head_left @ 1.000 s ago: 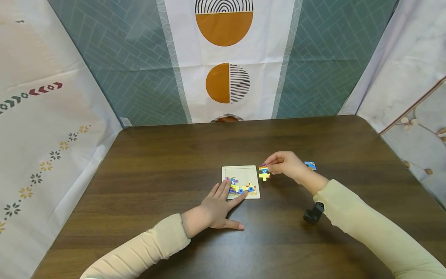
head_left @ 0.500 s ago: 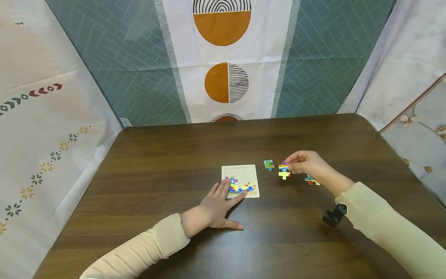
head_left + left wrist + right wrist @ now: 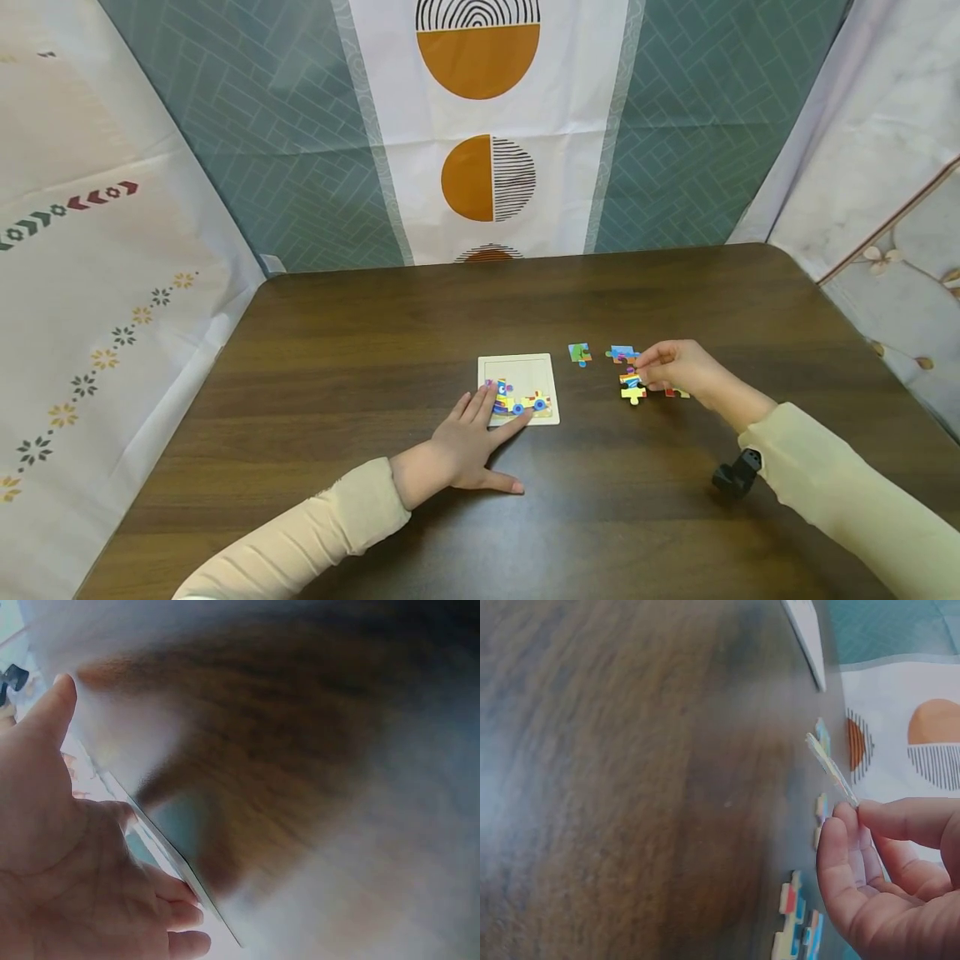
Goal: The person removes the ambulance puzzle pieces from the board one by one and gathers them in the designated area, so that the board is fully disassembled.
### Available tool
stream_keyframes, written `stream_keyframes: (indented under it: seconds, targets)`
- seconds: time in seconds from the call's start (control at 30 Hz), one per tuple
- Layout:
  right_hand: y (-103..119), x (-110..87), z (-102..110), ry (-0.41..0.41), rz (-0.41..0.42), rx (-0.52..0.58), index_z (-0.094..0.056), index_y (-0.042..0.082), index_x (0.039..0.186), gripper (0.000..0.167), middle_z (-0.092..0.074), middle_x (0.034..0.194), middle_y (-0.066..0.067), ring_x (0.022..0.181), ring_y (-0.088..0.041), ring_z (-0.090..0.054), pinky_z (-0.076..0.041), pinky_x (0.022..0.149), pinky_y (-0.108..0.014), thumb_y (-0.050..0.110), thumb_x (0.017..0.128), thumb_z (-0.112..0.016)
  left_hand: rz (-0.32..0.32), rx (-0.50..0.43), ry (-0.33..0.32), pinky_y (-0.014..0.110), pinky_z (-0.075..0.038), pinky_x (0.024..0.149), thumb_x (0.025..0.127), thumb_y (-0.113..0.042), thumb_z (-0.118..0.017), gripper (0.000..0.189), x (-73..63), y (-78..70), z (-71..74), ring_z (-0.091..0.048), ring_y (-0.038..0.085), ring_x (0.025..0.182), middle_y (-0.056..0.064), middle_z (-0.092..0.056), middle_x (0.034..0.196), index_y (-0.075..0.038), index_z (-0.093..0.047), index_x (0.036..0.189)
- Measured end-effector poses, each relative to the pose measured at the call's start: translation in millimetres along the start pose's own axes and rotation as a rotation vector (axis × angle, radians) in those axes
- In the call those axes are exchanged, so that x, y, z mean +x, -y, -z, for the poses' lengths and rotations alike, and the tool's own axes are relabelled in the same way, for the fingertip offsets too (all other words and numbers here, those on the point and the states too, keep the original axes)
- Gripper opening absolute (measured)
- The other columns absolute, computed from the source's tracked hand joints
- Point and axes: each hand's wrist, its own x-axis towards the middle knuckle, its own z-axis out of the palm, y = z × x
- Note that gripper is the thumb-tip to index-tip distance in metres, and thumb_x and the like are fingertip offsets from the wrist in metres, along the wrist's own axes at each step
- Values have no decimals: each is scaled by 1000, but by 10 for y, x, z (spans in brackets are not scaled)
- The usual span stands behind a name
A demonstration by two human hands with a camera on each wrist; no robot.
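A square wooden puzzle tray (image 3: pixel 517 359) lies mid-table, joined pieces (image 3: pixel 525 406) with a blue-wheeled vehicle picture filling its near part. My left hand (image 3: pixel 465 450) rests over the tray's lower left with straight, spread fingers; in the left wrist view, its fingertips are at the tray edge (image 3: pixel 180 862). To the right, my right hand (image 3: pixel 682 368) pinches a yellow, blue and orange jigsaw piece (image 3: pixel 632 392) between thumb and fingers. The right wrist view shows this piece (image 3: pixel 829 765) edge-on above the table.
A green piece (image 3: pixel 578 353) lies right of the tray. A blue piece (image 3: pixel 622 353) sits just beyond the held one. More pieces (image 3: pixel 681 393) are partly hidden behind my right hand. A patterned cloth (image 3: pixel 491 179) hangs behind the table's far edge.
My right hand has moved right, away from the tray, then slightly nearer me, carrying the jigsaw piece. The green and blue pieces have come into view. My left hand stays put.
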Motion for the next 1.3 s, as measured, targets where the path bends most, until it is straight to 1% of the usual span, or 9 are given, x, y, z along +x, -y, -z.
stream_keyframes:
  seconds: [0.1,0.33,0.57,0.73,0.93,1.07,1.2,1.3]
  targets:
    - [-29,6,-8,0,-2,-7,-55,-16,108,27,-67,90,-1,78,-9,-63,-56,74,-28,0,87,-61,-2,5,1,43,-9,119,77,-79,-48,93,8,-1,-7,-5,31,148,19,-2,159,-40,-12,152]
    - [-28,52,2,-28,13,-80,-57,-15,104,23,-67,90,-8,77,-11,-64,-56,72,-27,0,88,-62,0,-1,-1,44,-8,119,77,-79,-48,91,29,4,14,-5,31,148,19,-1,159,-41,-12,152]
    - [-31,77,17,-16,20,-88,-56,-16,104,23,-68,90,-9,80,-13,-64,-56,73,-27,0,88,-60,6,-16,7,43,-8,119,78,-78,-47,89,34,9,34,-5,30,148,18,-1,159,-41,-13,151]
    - [-33,72,31,-16,23,-93,-56,-16,105,24,-67,92,-13,81,-15,-63,-56,74,-29,1,88,-61,-2,-35,11,45,-9,119,78,-78,-47,89,42,25,33,-5,30,148,18,2,159,-41,-12,151]
    - [45,44,25,-22,35,-107,-56,-14,110,29,-67,102,-19,86,-21,-66,-56,77,-30,6,90,-61,-3,-61,23,49,-11,118,79,-78,-46,88,46,38,36,-4,29,148,18,3,159,-42,-10,151]
    - [139,34,5,-15,33,-96,-56,-12,113,30,-65,107,-21,91,-24,-67,-56,80,-33,8,91,-61,-6,-65,22,51,-10,118,80,-77,-45,87,42,50,39,-2,29,148,17,3,159,-42,-11,151]
    - [249,33,-40,-17,53,-89,-56,-13,113,30,-66,105,-20,91,-25,-67,-56,82,-34,9,92,-60,-26,-62,-5,50,-10,118,82,-75,-45,85,30,80,44,-1,28,148,16,1,160,-38,-13,152]
    - [315,47,-87,-18,74,-95,-57,-13,112,29,-66,105,-21,90,-26,-67,-56,83,-34,9,93,-60,-54,-73,-30,48,-11,118,83,-74,-45,88,7,113,46,-3,27,148,12,0,161,-32,-13,153]
